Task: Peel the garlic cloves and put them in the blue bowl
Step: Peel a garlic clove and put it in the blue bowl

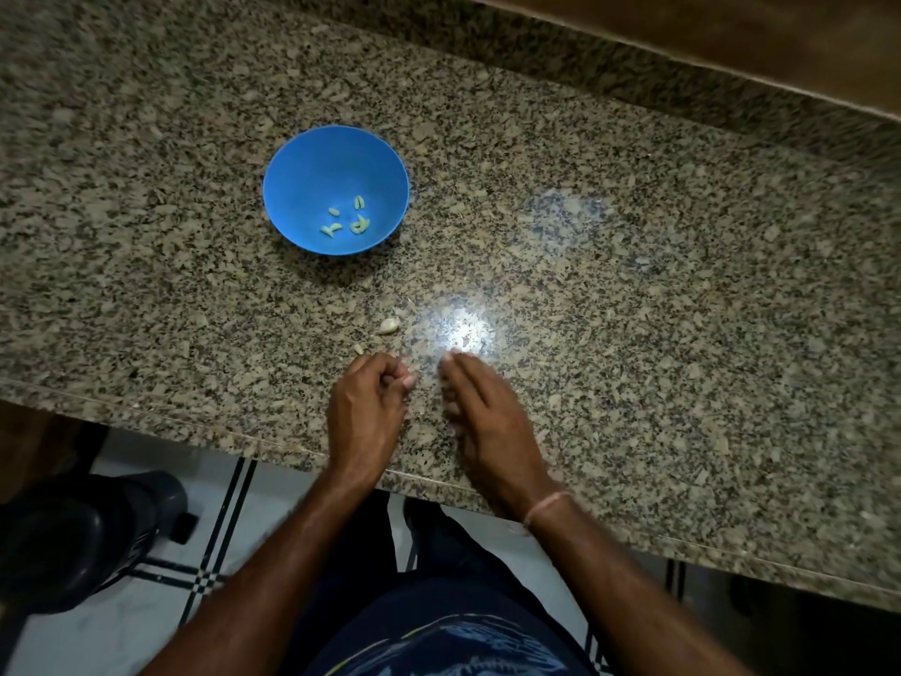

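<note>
While left hand (365, 407) curls, grip unclear | right hand (480, 407) straight-fingered | 1 blue bowl (312, 163) | 1 loose clove (389, 325)

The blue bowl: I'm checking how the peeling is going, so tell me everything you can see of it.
The blue bowl is round, plain and plastic-looking, standing upright on the speckled granite countertop. A few small pale peeled cloves lie loose in its bottom, toward the near side. Nothing else touches it; the left hand and right hand are nearer the counter edge, clear of it.
</note>
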